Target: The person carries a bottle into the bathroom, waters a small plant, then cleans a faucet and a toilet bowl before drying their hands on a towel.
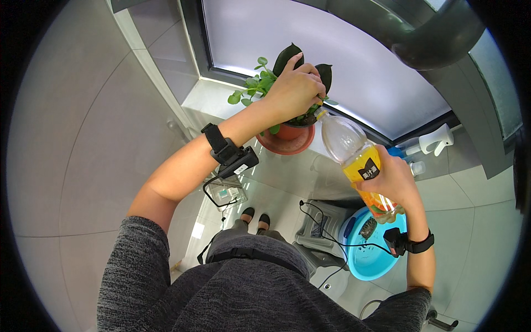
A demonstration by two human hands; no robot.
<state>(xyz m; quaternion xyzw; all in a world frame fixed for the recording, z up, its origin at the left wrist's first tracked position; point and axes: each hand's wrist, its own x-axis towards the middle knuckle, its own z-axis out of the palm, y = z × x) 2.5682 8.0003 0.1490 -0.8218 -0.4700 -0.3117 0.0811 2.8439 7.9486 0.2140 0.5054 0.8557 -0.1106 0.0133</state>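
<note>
My left hand (296, 88) is among the leaves of a potted plant (255, 86), its fingers curled on the large dark leaves; the exact grip is partly hidden. The plant grows in a reddish-brown pot (289, 131) on a round saucer (283, 148) at the windowsill. A clear plastic bottle (344, 138) with a yellow and orange label is wrapped in my right hand (391, 180). It tilts so that its yellow-ringed neck points up-left at the pot's rim, close to my left hand. Whether liquid is coming out cannot be made out.
Right of the bottle, a spray bottle (437, 139) with a white trigger head stands by the window. A blue basin (368, 260) with a brush-like item inside and a grey stool (321, 229) are below. Cables run from the wrist devices. A dark curved fixture (437, 39) juts in overhead.
</note>
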